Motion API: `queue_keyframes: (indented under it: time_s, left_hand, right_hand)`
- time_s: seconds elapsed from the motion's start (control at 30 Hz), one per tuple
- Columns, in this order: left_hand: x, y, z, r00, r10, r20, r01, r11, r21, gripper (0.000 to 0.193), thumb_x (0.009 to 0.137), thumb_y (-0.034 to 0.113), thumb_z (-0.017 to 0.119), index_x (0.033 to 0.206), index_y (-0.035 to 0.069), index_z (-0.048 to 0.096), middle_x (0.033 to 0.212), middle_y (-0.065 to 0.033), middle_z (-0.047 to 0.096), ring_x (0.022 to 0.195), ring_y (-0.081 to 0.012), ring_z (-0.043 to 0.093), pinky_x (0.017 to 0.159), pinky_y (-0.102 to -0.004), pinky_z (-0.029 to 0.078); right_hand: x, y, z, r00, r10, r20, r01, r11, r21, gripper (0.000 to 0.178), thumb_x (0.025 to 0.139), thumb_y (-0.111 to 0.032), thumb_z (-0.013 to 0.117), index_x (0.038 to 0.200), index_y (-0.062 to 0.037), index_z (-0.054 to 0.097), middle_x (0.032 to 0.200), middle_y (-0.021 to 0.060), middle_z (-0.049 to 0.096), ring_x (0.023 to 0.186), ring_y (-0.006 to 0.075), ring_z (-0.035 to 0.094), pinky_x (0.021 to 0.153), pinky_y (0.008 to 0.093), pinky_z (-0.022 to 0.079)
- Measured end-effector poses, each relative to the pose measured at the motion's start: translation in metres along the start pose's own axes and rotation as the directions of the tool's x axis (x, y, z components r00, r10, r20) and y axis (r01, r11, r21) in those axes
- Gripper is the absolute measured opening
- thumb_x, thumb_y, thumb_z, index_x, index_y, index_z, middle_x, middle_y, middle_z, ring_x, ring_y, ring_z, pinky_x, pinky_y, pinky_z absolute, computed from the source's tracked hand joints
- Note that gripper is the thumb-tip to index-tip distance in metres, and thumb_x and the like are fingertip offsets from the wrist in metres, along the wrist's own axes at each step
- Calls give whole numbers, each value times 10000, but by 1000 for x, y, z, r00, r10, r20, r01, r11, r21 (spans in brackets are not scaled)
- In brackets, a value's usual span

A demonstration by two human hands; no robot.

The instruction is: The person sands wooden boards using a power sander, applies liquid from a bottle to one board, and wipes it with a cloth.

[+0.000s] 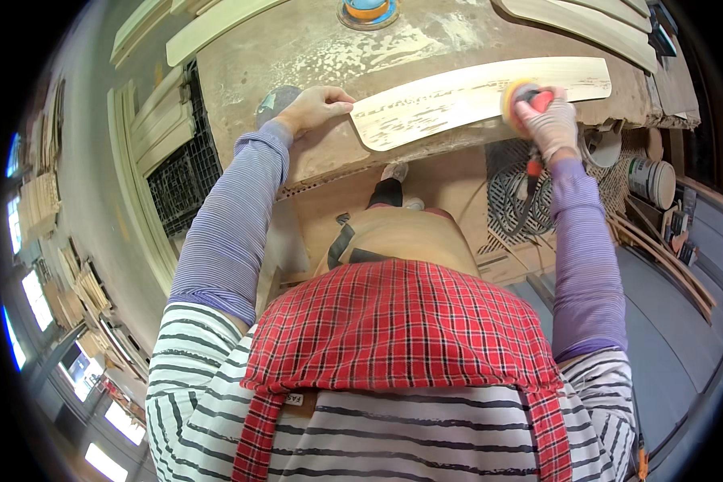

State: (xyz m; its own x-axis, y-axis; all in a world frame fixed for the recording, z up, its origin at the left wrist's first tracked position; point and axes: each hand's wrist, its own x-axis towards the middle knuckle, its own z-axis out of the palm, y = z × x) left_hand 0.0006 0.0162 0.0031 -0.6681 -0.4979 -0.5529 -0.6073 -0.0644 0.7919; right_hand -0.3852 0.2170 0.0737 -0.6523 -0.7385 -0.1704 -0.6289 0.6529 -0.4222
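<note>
A pale, gently curved wooden board lies across the worktable, with darker streaks along its face. My right hand, in a light glove, is wrapped round a red hand-held sander. The sander's yellow pad rests on the board's right half, and a hose hangs down below it. At the board's left end, my left hand holds the corner between closed thumb and fingers. Partly behind that wrist sits a grey round disc.
A blue and orange round roll sits at the table's far side. More curved boards are stacked at the far right and far left. Below the table's right side are a white bucket and coiled hose.
</note>
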Motion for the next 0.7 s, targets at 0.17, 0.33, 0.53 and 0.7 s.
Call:
queue_keyframes:
  time_s: [0.17, 0.33, 0.53, 0.7]
  left_hand:
    - [-3, 3, 3, 999, -27, -40, 28, 1000, 6, 222, 937, 172, 680, 1087, 13, 722, 996, -37, 712, 925, -105, 627, 855, -259, 501]
    - [2, 2, -2, 999, 18, -46, -18, 1000, 1, 230, 908, 178, 709, 1070, 16, 730, 981, -34, 724, 904, -107, 636, 831, -263, 503]
    - [-3, -11, -5, 998, -23, -53, 23, 1000, 2, 224, 922, 153, 677, 1085, 4, 714, 983, -43, 718, 908, -110, 636, 837, -271, 510]
    - [-3, 2, 2, 999, 25, -37, -24, 999, 28, 219, 929, 137, 663, 1086, -8, 707, 967, -48, 718, 895, -110, 638, 829, -278, 517]
  right_hand:
    - [-22, -71, 1, 956, 56, 289, -46, 998, -41, 464, 831, -403, 634, 1177, -99, 576, 1162, 225, 616, 1029, 412, 651, 892, 453, 547]
    - [-137, -161, 68, 774, -449, 447, 497, 868, 11, 342, 861, -205, 610, 1190, -119, 576, 1219, 195, 587, 1085, 371, 630, 870, 498, 548]
    - [-72, -110, 33, 951, -164, 260, 153, 986, 61, 303, 841, -312, 637, 1119, -197, 604, 1130, 237, 608, 1038, 401, 640, 910, 459, 542]
    - [38, 5, -25, 990, 134, -37, -132, 990, 50, 663, 731, -368, 766, 1270, -61, 532, 1189, 307, 569, 1046, 429, 640, 916, 432, 539]
